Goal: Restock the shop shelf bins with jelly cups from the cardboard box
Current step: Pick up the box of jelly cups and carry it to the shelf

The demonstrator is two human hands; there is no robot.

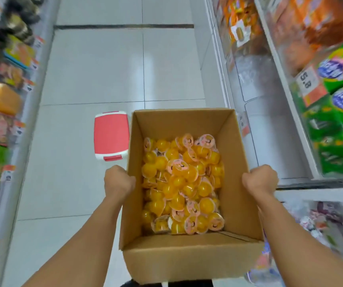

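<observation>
Far left of the fingers: blurred shelf goods (2, 96). Just beyond the left hand (119, 180): red-and-white stool (111, 136) on pale floor tiles (96, 69). Left fingers curled over the cardboard box (191, 257) side wall, gripping. Between both hands, inside the box: heaped orange jelly cups (182, 185). Right hand (260, 180) gripping the opposite wall. Right of those fingers: clear shelf bins (270, 129), green packs (336, 112).

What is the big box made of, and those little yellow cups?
The box looks like matte brown cardboard, with folded flaps and raw edges. The jelly cups seem to be clear glossy plastic: yellow shows through and they glint, under thin pink lids.
</observation>
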